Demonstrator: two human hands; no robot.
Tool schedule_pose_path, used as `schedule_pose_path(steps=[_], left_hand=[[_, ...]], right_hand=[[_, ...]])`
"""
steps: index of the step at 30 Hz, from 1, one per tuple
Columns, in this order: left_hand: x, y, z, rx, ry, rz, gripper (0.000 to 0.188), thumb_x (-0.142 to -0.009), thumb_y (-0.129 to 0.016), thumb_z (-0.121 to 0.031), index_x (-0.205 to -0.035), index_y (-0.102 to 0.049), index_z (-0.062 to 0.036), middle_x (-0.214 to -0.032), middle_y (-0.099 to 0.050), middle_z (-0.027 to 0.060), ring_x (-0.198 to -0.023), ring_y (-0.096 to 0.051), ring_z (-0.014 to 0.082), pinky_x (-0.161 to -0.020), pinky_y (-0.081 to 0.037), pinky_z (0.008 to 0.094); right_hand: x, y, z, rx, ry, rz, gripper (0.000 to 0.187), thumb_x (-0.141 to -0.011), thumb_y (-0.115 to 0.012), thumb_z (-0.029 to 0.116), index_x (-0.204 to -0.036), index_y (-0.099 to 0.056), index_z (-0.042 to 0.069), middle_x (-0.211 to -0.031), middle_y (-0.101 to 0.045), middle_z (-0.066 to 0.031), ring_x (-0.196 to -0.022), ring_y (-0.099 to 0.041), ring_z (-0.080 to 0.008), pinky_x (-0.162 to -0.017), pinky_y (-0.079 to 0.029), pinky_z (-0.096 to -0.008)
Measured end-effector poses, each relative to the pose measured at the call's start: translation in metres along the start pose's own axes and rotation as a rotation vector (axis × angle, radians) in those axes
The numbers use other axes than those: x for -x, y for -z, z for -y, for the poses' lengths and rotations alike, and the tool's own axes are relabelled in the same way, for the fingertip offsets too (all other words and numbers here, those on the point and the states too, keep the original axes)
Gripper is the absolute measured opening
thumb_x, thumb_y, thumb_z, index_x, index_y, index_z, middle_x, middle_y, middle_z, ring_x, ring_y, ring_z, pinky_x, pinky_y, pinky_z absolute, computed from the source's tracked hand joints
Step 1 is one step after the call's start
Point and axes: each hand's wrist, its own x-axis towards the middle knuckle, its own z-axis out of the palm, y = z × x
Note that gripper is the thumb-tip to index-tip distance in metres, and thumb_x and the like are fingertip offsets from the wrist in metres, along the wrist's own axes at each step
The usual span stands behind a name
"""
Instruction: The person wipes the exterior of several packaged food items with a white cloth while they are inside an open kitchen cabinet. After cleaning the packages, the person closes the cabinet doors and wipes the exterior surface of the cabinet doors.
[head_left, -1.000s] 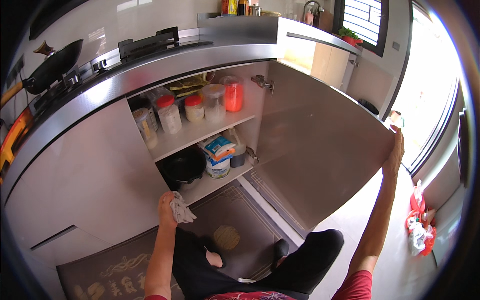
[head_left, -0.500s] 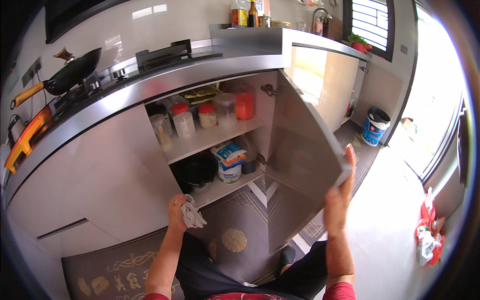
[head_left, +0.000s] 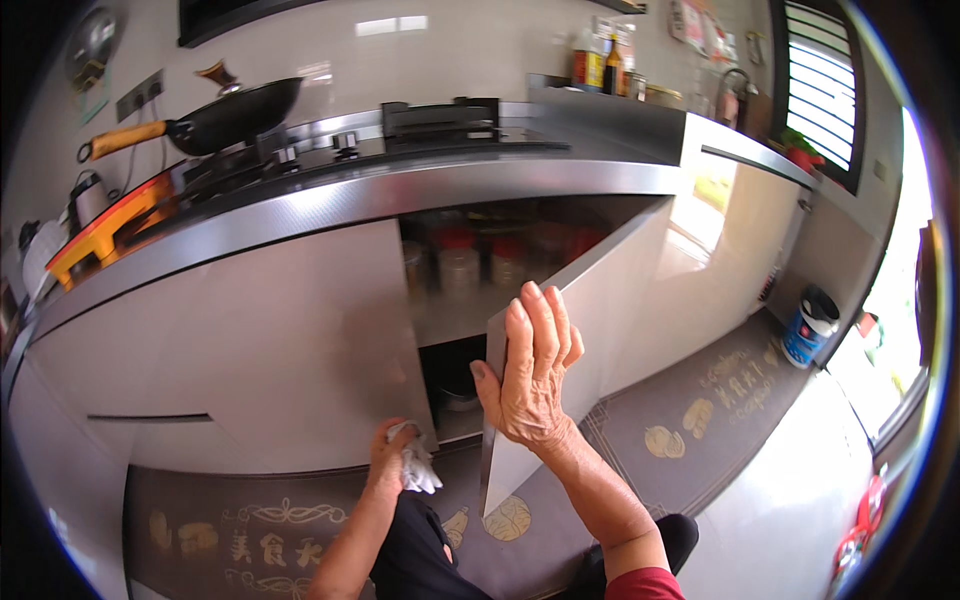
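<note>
My left hand (head_left: 390, 455) is closed around a crumpled white cloth (head_left: 418, 465), beside the lower part of the closed cabinet door (head_left: 270, 350). With its fingers stretched upward, my right hand (head_left: 535, 375) lies flat against the outer face of a half-open cabinet door (head_left: 615, 300), near its free edge. The thumb sits at that edge. Behind the door, in the shaded cabinet, stand red-lidded jars (head_left: 459, 262) on a shelf (head_left: 440, 318). A dark pot (head_left: 456, 388) shows partly below them. The door hides the rest of the inside.
Above the cabinets, a black wok (head_left: 235, 115) with a wooden handle rests on the gas stove (head_left: 340, 150). Bottles (head_left: 612, 68) stand on the counter. A patterned dark mat (head_left: 690, 430) covers the floor along the cabinets. A blue-and-white bucket (head_left: 808, 330) stands at the right.
The door has swung leftward, much nearer to closed, with my right hand on it. The view has turned right. My left hand still holds the cloth near the cabinet bottom.
</note>
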Motion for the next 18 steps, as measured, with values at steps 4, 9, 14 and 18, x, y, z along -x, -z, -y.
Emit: schedule_pose_path(steps=[4, 9, 14, 18], left_hand=[[0.001, -0.003, -0.003, 0.054, 0.04, 0.06, 0.028, -0.08, -0.066, -0.008, -0.107, -0.056, -0.0079, -0.088, -0.064, 0.0112, -0.068, -0.064, 0.0241, -0.055, -0.056, 0.0379], [0.002, 0.0, -0.004, 0.058, 0.036, 0.055, 0.029, -0.08, -0.067, -0.007, -0.107, -0.055, -0.0061, -0.086, -0.063, 0.0105, -0.064, -0.063, 0.0212, -0.054, -0.055, 0.0355], [0.017, -0.015, -0.019, -0.063, 0.032, 0.109, 0.033, -0.082, -0.066, -0.008, -0.111, -0.054, -0.0022, -0.091, -0.061, 0.0095, -0.073, -0.062, 0.015, -0.06, -0.054, 0.0301], [0.017, -0.019, -0.022, -0.101, 0.068, 0.169, 0.034, -0.083, -0.067, -0.013, -0.112, -0.053, -0.0022, -0.091, -0.061, 0.0088, -0.072, -0.061, 0.0138, -0.06, -0.052, 0.028]], right_hand=[[-0.013, -0.05, 0.003, 0.046, -0.019, -0.024, 0.075, -0.07, -0.066, 0.008, -0.136, -0.033, -0.004, -0.144, -0.029, -0.0232, -0.135, -0.026, -0.0386, -0.104, -0.016, -0.0461], [-0.031, -0.108, 0.003, 0.148, -0.024, -0.074, 0.073, -0.074, -0.064, 0.01, -0.137, -0.033, -0.004, -0.145, -0.031, -0.0214, -0.136, -0.025, -0.0354, -0.102, -0.016, -0.0448], [-0.041, -0.142, -0.008, 0.148, -0.044, -0.003, 0.075, -0.077, -0.065, 0.017, -0.139, -0.03, -0.004, -0.147, -0.026, -0.0208, -0.138, -0.022, -0.0334, -0.106, -0.015, -0.0453], [-0.042, -0.151, -0.013, -0.027, -0.107, 0.048, 0.075, -0.075, -0.065, 0.017, -0.14, -0.032, -0.001, -0.149, -0.023, -0.022, -0.139, -0.021, -0.0353, -0.11, -0.009, -0.049]])
